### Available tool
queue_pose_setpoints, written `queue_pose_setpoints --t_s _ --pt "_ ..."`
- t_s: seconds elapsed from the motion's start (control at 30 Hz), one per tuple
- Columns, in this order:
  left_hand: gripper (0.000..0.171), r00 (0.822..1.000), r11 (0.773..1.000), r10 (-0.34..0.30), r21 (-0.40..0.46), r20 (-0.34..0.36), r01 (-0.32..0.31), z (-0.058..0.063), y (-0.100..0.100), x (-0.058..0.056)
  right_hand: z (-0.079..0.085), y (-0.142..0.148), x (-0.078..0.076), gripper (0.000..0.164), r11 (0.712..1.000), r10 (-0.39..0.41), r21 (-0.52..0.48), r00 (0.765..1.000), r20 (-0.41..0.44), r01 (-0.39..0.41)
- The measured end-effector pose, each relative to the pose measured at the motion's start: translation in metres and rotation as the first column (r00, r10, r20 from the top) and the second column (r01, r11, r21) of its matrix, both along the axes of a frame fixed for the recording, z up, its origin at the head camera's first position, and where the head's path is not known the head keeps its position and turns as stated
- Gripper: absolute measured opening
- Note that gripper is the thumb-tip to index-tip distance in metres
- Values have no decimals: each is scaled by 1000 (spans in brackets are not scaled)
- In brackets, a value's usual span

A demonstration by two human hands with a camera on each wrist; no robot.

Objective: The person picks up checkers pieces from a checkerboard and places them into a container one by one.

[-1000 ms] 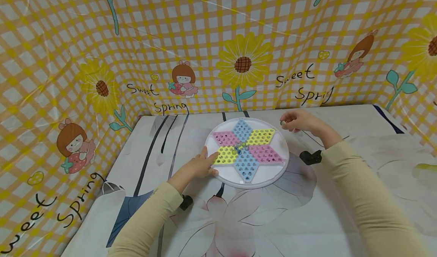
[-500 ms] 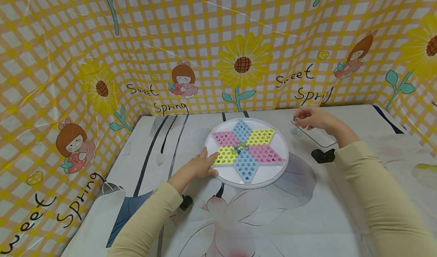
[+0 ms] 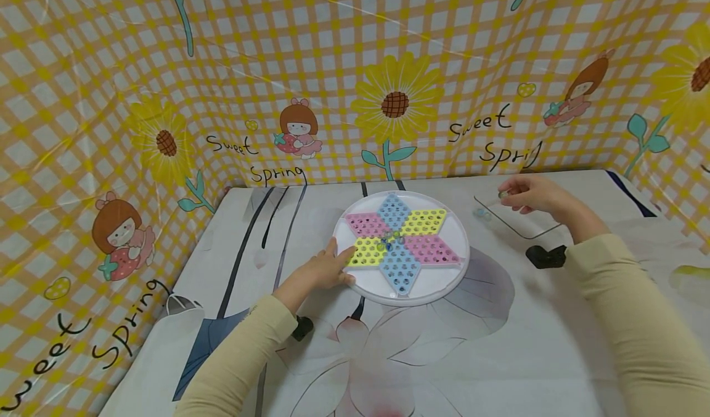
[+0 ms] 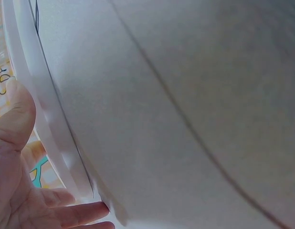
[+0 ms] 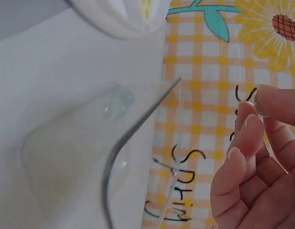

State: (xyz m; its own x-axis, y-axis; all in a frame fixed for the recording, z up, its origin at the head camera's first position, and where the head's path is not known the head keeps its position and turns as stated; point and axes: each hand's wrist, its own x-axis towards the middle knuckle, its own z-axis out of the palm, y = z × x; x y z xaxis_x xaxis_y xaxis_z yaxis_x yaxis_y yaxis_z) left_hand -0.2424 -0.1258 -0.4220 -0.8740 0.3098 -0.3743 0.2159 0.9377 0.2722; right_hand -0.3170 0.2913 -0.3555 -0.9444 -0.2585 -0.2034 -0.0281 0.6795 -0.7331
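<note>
Between right fingers (image 3: 513,195), small clear marble (image 3: 503,194)

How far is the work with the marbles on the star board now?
Done: one marble lies in the clear tray. In hand: the right hand pinches another marble above that tray; the left hand steadies the board. Left: a few marbles at the board's centre.

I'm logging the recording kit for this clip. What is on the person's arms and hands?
Both arms wear long, plain beige sleeves reaching the wrists. The left hand and right hand are bare: no gloves, no rings visible. A small black device sits under each wrist, left and right.
</note>
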Motion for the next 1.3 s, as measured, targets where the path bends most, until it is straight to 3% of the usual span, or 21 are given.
queue_pose_setpoints --t_s 0.4,0.7,1.3 --pt "71 1000 1000 -5 11 -9 5 -7 -1 -4 -9 21 2 54 999 -42 35 998 55 41" --pt "71 1000 1000 -4 20 -9 5 -5 -1 -2 -17 31 3 50 997 -58 57 997 50 55" --pt "72 1000 1000 -4 5 -4 4 -9 -1 -5 -26 39 4 58 993 -109 60 992 56 106"
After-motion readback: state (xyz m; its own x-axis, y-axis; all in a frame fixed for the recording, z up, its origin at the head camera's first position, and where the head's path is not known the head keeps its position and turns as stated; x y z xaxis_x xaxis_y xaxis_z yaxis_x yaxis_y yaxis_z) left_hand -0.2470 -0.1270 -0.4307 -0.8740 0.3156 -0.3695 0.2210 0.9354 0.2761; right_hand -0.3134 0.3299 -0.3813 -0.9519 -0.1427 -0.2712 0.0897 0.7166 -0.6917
